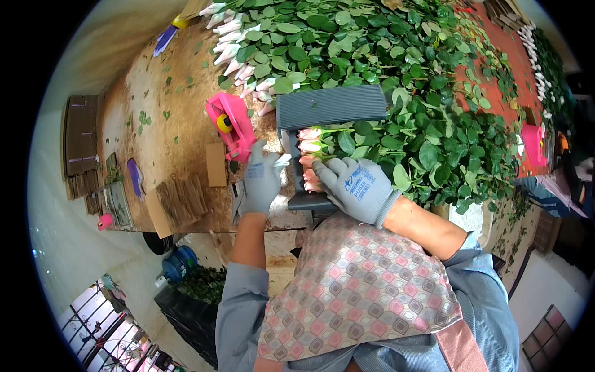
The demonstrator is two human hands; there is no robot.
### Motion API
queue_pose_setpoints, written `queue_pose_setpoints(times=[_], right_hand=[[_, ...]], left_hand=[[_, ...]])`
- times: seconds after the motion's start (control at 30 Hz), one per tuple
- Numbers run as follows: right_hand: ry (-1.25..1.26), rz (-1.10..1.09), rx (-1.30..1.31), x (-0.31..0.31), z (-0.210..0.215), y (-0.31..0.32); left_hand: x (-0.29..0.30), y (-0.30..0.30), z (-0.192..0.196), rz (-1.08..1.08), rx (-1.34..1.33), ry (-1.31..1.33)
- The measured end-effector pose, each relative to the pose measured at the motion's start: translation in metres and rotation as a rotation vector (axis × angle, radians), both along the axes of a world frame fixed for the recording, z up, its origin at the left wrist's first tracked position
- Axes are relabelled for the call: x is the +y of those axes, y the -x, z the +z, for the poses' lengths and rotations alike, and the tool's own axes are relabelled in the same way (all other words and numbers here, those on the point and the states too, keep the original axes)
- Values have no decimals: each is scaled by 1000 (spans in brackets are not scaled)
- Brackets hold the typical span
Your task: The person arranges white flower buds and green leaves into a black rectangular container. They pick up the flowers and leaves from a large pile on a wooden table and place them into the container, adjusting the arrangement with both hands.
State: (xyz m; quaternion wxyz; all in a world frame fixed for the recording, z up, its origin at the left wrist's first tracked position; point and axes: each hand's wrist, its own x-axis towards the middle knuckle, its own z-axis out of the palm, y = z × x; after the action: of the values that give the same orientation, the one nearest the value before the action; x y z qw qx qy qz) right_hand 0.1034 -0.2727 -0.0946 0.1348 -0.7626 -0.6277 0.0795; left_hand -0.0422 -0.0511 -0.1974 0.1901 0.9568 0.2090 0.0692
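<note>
My right hand (361, 187), in a grey glove, reaches over a row of pink roses (310, 147). Its bent fingers close on the lower rose heads and stems, hiding part of them. The roses lie in a dark grey holder (331, 106) with a ribbed raised side, heads to the left and leafy stems to the right. My left hand (261, 180), gloved too, is left of the holder, by the lower end of a pink tape dispenser (234, 127) with a yellow core. Its fingers are bent around a small whitish bit that I cannot make out.
A large heap of leafy rose stems (372, 43) with pale heads covers the far side of the worn table (139, 87). Cardboard pieces (180, 201) stand at the left near edge. Another pink dispenser (533, 144) is at far right. A blue water jug (180, 263) sits below the table.
</note>
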Motion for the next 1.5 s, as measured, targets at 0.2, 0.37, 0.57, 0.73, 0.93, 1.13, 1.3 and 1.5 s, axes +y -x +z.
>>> queue_pose_setpoints(times=[0.2,0.37,0.57,0.73,0.93,1.13,1.3,1.5], right_hand=[[-24,18,5,0,1,1],[11,19,9,0,-1,3],[7,1,8,-5,10,8],[-49,-87,18,-13,15,14],[-57,-208,56,-16,15,19],[-51,-281,48,-9,12,34],[-92,-294,4,0,23,49],[-111,-297,-103,-2,43,63]], left_hand=[[14,-14,-39,-107,29,222],[24,-15,-54,-204,65,130],[4,7,-72,68,155,-32],[-24,63,-27,127,74,123],[-33,230,-14,-55,552,311],[-27,308,-18,46,729,242],[-50,197,-5,76,89,622],[-93,135,15,50,-1,1030]])
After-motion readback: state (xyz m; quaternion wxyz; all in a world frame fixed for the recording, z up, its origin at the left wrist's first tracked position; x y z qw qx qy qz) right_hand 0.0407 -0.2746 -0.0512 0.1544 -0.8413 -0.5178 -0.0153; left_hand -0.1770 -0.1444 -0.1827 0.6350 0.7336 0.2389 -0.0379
